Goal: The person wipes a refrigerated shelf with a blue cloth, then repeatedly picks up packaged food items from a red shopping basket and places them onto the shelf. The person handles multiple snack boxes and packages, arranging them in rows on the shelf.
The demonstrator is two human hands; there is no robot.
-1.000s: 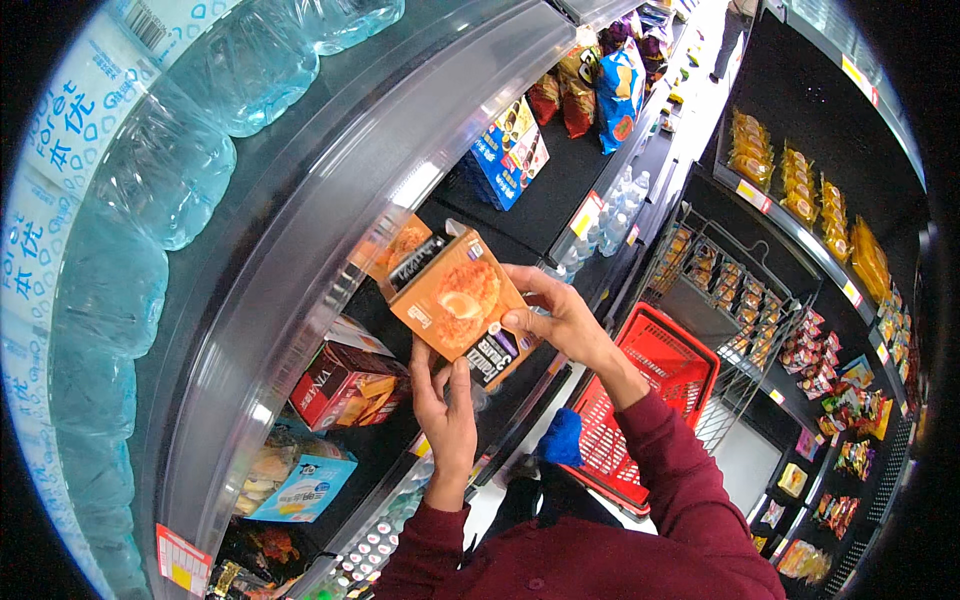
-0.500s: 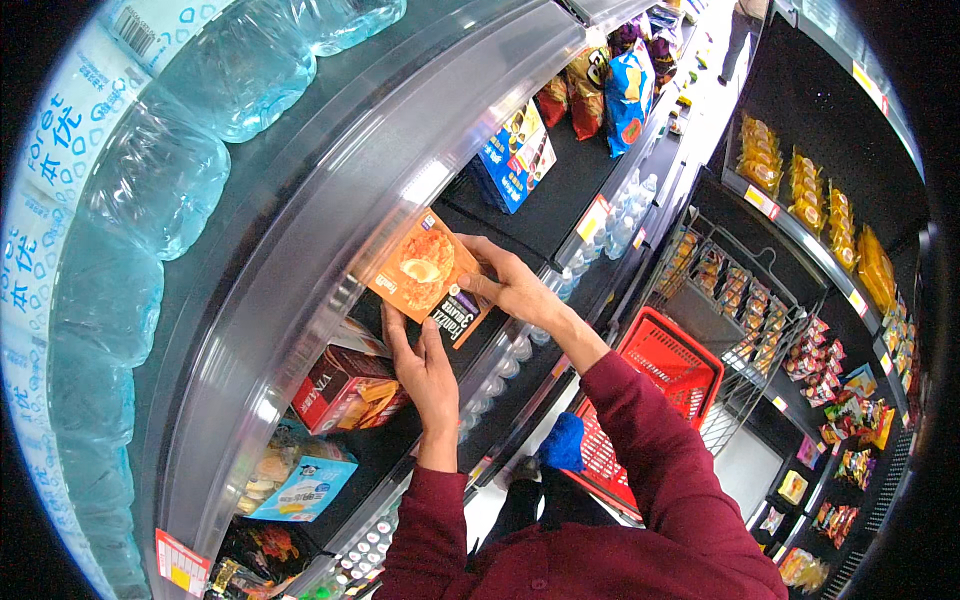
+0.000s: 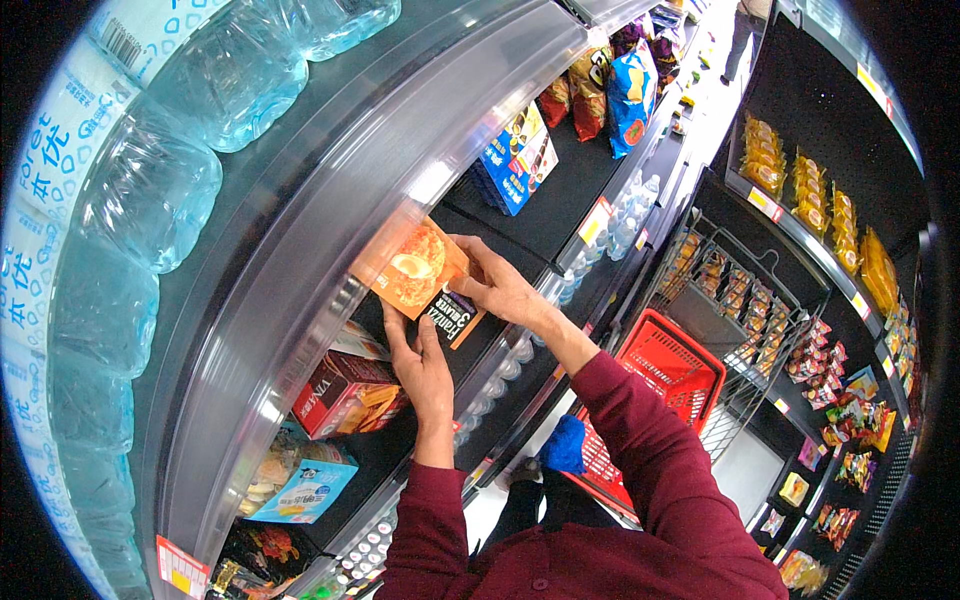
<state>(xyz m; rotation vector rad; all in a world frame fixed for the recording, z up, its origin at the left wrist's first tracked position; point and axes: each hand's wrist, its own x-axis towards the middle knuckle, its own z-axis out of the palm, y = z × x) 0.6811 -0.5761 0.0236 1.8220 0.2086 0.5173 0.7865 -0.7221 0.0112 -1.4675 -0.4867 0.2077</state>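
A flat orange and black snack box [image 3: 418, 268] with a food picture on it is between my two hands, above the dark shelf. My right hand [image 3: 498, 287] grips its right side, thumb on the front. My left hand [image 3: 422, 362] holds its lower edge, with the thumb on the front and the fingers partly hidden beneath. The box's left end shows through the clear plastic shelf lip [image 3: 300, 270]. Beside my left hand stands a dark red biscuit box [image 3: 345, 393]. A blue and white snack box [image 3: 518, 158] stands on the shelf beyond my right hand.
Large blue water bottles [image 3: 150, 200] fill the shelf at the left. Below my right arm is a red shopping basket [image 3: 668, 365] by a wire rack [image 3: 745, 300]. A light blue box [image 3: 305, 490] stands near left; chip bags [image 3: 632, 98] hang farther along.
The snack box has shifted slightly left, farther behind the clear shelf lip, with both hands still on it. My right hand has moved a little left too.
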